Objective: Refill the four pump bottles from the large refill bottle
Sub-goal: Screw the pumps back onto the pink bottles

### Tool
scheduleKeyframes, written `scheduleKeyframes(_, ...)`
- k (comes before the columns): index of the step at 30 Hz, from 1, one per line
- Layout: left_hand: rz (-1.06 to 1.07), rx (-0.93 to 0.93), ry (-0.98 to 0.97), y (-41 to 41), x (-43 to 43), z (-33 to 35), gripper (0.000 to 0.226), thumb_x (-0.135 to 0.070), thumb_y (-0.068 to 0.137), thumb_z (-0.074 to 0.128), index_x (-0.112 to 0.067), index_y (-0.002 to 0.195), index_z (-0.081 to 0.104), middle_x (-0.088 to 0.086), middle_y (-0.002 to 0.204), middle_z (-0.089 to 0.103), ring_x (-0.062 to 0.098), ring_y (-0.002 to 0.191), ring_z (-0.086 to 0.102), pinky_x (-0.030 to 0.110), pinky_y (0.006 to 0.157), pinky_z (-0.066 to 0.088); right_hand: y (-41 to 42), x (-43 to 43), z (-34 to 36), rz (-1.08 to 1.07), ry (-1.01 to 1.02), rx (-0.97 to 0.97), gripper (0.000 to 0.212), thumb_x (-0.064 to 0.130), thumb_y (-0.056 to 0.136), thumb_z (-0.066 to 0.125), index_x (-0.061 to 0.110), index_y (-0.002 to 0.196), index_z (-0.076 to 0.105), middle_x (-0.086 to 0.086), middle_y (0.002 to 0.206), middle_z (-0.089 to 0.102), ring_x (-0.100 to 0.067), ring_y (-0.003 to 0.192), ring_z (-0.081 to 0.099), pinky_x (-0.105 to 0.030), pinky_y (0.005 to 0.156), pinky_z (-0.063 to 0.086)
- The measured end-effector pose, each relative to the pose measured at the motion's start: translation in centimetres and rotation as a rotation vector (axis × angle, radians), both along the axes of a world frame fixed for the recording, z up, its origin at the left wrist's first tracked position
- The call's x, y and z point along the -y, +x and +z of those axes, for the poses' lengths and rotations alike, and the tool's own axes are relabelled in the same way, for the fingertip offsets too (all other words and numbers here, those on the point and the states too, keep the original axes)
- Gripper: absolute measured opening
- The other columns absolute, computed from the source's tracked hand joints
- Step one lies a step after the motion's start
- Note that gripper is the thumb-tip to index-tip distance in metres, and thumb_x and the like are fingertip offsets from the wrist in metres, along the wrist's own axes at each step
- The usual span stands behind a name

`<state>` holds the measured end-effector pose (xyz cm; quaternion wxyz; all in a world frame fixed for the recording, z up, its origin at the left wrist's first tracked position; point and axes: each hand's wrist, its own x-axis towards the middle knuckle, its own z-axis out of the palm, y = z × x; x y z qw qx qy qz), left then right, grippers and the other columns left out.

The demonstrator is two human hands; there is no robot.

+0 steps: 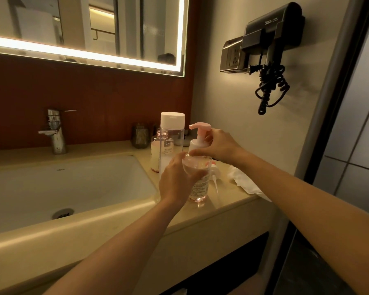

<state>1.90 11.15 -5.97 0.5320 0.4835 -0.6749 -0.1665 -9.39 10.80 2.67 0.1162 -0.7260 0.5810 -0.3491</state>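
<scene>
Hands meet at centre frame on a clear plastic pump bottle [200, 186] with a pink base and a printed label, standing on the beige stone counter [232, 202] just right of the white sink basin [73, 188]. The left hand [177, 177] wraps its fingers round the bottle's rounded shoulder, while the right hand [219, 146] grips the white collar beneath the pink pump head [199, 126]. Close behind stands the tall clear refill bottle with a white cap [172, 133], with a smaller uncapped clear bottle holding pale pink liquid [156, 154] to its left, and a crumpled white tissue [243, 179] lies on the counter at right.
</scene>
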Motion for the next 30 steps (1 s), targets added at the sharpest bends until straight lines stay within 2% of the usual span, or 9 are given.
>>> scheduleKeyframes(2,0.007,0.003,0.004,0.0,0.0,0.0,0.065,-0.044,0.072,0.074,-0.022,0.128,0.049,-0.001,0.12,0.061,0.014,0.099,0.057,0.02,0.07,0.04,-0.1,-0.1,-0.1,0.018,-0.011,0.068,0.059,0.022,0.076,0.074,0.01,0.127,0.048,0.001,0.106,0.052,-0.016,0.097,0.051,-0.024,0.082,0.045)
scheduleKeyframes(5,0.007,0.007,0.005,0.0,0.0,0.1,0.065,-0.044,0.071,0.074,-0.022,0.127,0.049,-0.001,0.12,0.061,0.012,0.096,0.056,0.019,0.069,0.04,-0.9,-0.5,0.0,0.129,0.104,0.192,0.053,0.013,0.079,0.071,0.008,0.127,0.049,-0.003,0.11,0.056,-0.021,0.102,0.054,-0.03,0.087,0.047)
scheduleKeyframes(8,-0.001,0.006,0.007,0.0,0.0,0.0,0.066,-0.044,0.071,0.075,-0.022,0.127,0.049,-0.001,0.12,0.061,0.013,0.097,0.056,0.02,0.07,0.042,-1.2,-0.7,0.1,0.18,0.11,0.216,0.051,0.007,0.08,0.069,0.007,0.127,0.05,-0.003,0.111,0.057,-0.022,0.105,0.055,-0.034,0.092,0.048)
scheduleKeyframes(11,-0.009,0.006,0.008,0.1,0.0,0.0,0.068,-0.043,0.071,0.075,-0.022,0.129,0.048,0.0,0.121,0.06,0.017,0.102,0.058,0.022,0.072,0.043,-1.0,-0.7,0.9,0.215,0.093,0.225,0.049,0.003,0.08,0.067,0.008,0.126,0.051,0.0,0.109,0.056,-0.018,0.101,0.055,-0.029,0.09,0.047)
scheduleKeyframes(15,-0.002,0.01,0.006,0.1,0.1,0.0,0.066,-0.042,0.071,0.075,-0.023,0.129,0.049,-0.001,0.122,0.06,0.017,0.103,0.058,0.023,0.073,0.043,-1.2,-0.6,1.0,0.203,0.13,0.188,0.047,0.004,0.079,0.068,0.008,0.124,0.052,-0.001,0.109,0.059,-0.019,0.101,0.056,-0.028,0.088,0.046)
scheduleKeyframes(21,0.002,0.018,0.009,0.1,0.1,0.0,0.065,-0.046,0.071,0.074,-0.022,0.127,0.049,-0.002,0.119,0.061,0.007,0.09,0.05,0.021,0.07,0.042,-1.1,-0.6,-0.1,0.156,0.096,0.189,0.051,0.008,0.079,0.07,0.006,0.126,0.051,-0.009,0.116,0.06,-0.026,0.107,0.058,-0.039,0.095,0.048)
scheduleKeyframes(24,0.006,0.019,0.003,0.1,0.0,0.0,0.064,-0.046,0.072,0.074,-0.022,0.126,0.05,-0.002,0.119,0.06,0.005,0.089,0.048,0.021,0.07,0.041,-0.7,-0.6,-0.4,0.111,0.02,0.149,0.052,0.013,0.078,0.072,0.008,0.125,0.051,-0.008,0.115,0.059,-0.021,0.101,0.056,-0.032,0.088,0.049)
scheduleKeyframes(27,0.002,0.019,0.0,0.1,-0.1,0.1,0.063,-0.045,0.072,0.074,-0.023,0.126,0.05,-0.002,0.12,0.06,0.011,0.094,0.055,0.022,0.072,0.043,-0.3,-0.6,-0.4,0.066,-0.072,0.032,0.056,0.023,0.077,0.073,0.012,0.127,0.049,-0.001,0.111,0.056,-0.014,0.097,0.052,-0.023,0.08,0.043)
scheduleKeyframes(30,0.003,0.023,0.001,0.1,-0.1,0.1,0.064,-0.043,0.072,0.074,-0.023,0.128,0.049,-0.001,0.121,0.06,0.016,0.101,0.058,0.023,0.073,0.044,-0.3,-0.6,-0.3,0.106,0.023,0.087,0.058,0.024,0.08,0.07,0.016,0.131,0.045,-0.001,0.117,0.053,-0.018,0.105,0.052,-0.025,0.085,0.045)
